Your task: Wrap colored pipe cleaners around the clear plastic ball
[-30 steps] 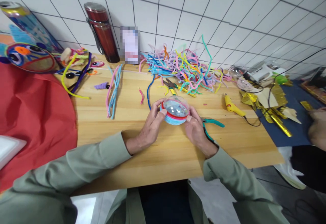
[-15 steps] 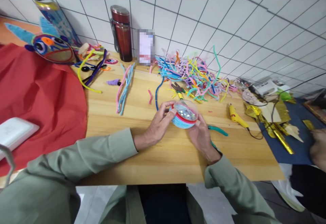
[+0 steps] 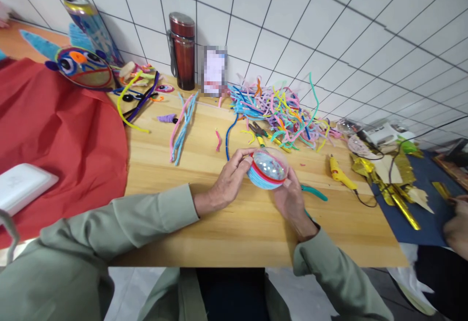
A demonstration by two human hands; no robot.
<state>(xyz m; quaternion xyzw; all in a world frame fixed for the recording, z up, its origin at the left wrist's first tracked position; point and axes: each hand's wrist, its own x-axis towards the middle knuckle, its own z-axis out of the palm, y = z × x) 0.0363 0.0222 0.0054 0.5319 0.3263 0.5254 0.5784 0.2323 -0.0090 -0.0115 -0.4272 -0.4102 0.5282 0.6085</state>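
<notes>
Between both hands is a clear plastic ball, its lower part wrapped in rows of light-blue pipe cleaner with a pink and a red row at the upper edge. My left hand pinches its left side, thumb lying over the red row. On the right, my right hand grips the lower edge; some of its fingers are hidden under the ball. Just behind the ball lie pliers with yellow handles. Teal-handled pliers lie partly behind my right hand.
A tangled heap of pipe cleaners lies against the wall. A yellow glue gun rests to the right, near gold foil. At left are a red cloth, a decorated face mask and a thermos. Another person's hand shows far right.
The ball has tilted slightly and shifted a little right and down in the view, with both hands still on it. The whole view has also shifted slightly.
</notes>
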